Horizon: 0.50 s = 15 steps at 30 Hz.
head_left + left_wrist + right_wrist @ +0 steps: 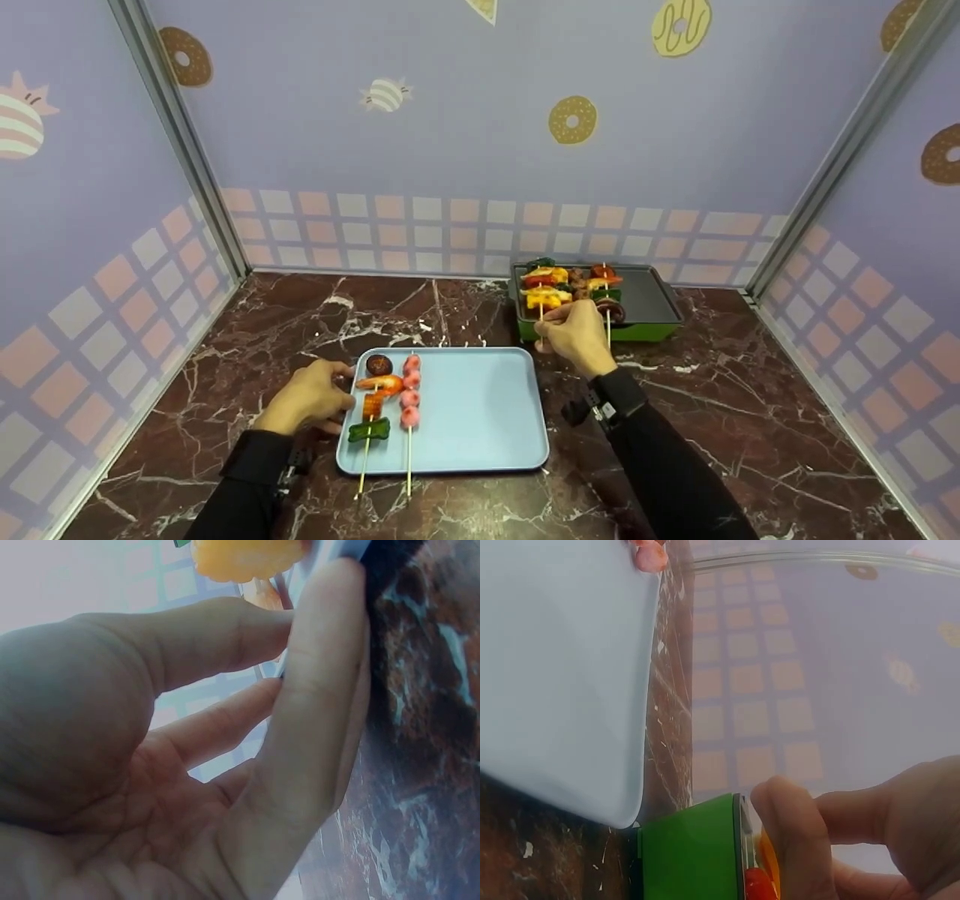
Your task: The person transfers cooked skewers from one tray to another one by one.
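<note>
A light blue tray (pixel 480 405) lies on the counter. My left hand (pixel 311 396) holds its left rim between thumb and fingers, seen close up in the left wrist view. On the tray are a skewer of mushroom, shrimp, corn and green pepper (pixel 369 430) and a skewer of pink balls (pixel 410 397), their sticks jutting over the near edge. My right hand (pixel 577 337) pinches the stick of a skewer with yellow and red pieces (pixel 545 289), which lies over the left end of a green grill box (pixel 643 331). The right fingers hide part of the stick.
Beside the held skewer, a meatball skewer (pixel 578 283) and a skewer with mushroom and green pepper (pixel 608 295) lie on the grill's dark top. The grill stands near the patterned back wall (pixel 450 150). Walls also close in the marble counter (pixel 285 322) left and right.
</note>
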Motion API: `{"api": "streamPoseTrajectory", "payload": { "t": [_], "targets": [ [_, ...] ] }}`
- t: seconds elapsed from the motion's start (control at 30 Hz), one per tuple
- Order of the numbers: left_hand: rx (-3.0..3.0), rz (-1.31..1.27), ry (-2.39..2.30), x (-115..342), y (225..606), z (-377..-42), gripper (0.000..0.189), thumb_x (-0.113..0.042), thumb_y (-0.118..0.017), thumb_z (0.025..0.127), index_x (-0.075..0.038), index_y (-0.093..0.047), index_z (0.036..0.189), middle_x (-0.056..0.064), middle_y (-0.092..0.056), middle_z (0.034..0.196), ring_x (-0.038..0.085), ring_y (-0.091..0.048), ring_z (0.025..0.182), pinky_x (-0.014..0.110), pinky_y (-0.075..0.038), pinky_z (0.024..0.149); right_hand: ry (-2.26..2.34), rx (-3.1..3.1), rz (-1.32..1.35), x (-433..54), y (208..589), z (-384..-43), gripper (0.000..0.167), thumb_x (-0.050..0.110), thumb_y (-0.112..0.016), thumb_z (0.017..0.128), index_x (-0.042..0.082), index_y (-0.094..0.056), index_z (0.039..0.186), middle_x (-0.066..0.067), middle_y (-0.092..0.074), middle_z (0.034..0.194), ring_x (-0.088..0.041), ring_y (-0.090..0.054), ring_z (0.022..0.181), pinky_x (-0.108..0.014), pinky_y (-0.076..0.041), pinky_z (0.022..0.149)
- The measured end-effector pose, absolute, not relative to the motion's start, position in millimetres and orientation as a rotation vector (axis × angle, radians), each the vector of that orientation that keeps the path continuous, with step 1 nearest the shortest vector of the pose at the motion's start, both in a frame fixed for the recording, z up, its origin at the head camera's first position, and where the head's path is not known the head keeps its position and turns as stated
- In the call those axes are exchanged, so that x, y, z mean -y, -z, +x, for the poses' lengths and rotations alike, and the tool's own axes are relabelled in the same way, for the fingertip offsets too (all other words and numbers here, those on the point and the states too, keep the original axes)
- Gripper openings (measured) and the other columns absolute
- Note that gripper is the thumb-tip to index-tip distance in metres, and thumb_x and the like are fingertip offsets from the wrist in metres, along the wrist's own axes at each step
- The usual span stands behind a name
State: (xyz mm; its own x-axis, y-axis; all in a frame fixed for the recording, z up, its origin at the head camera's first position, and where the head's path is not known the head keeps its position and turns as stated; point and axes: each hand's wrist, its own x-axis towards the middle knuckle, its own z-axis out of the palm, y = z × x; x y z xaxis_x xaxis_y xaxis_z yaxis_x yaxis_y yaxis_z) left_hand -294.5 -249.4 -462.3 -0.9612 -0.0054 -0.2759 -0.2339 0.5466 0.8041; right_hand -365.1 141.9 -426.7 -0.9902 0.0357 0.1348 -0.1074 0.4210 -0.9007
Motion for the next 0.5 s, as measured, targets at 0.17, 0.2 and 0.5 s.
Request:
{"api": "streamPoseTrajectory", "payload": {
  "t": [0.17, 0.2, 0.5],
  "targets": [
    [-2.527, -0.199, -1.394, 249.9, 462.8, -293.1, 0.054, 0.008, -0.064, 0.075, -0.004, -0.049, 0.126, 0.019, -0.059, 0.084, 0.030, -0.062, 0.058, 0.041, -0.055, 0.048, -1.652, 2.510, 0.109, -141.6, 427.2, -362.8, 0.016, 0.011, -0.071, 0.077, 0.000, -0.067, 0.087, -0.010, -0.064, 0.071, -0.026, -0.063, 0.056, -0.038, -0.055, 0.051],
    [-2.526, -0.194, -1.394, 250.2, 463.0, -293.1, 0.054, 0.008, -0.064, 0.075, -0.003, -0.049, 0.126, 0.020, -0.059, 0.083, 0.029, -0.062, 0.059, 0.042, -0.055, 0.048, -1.660, 2.500, 0.119, -141.6, 427.3, -362.2, 0.016, 0.010, -0.071, 0.077, -0.001, -0.067, 0.087, -0.011, -0.064, 0.071, -0.028, -0.063, 0.056, -0.037, -0.055, 0.050],
    [-2.533, -0.191, -1.397, 250.0, 463.1, -293.3, 0.054, 0.008, -0.064, 0.074, -0.004, -0.050, 0.125, 0.019, -0.060, 0.083, 0.029, -0.062, 0.059, 0.042, -0.055, 0.048, -1.543, 2.499, 0.140, -140.9, 428.8, -357.3, 0.010, 0.012, -0.070, 0.077, 0.004, -0.069, 0.082, -0.007, -0.063, 0.068, -0.025, -0.062, 0.054, -0.031, -0.054, 0.046]
  ]
}}
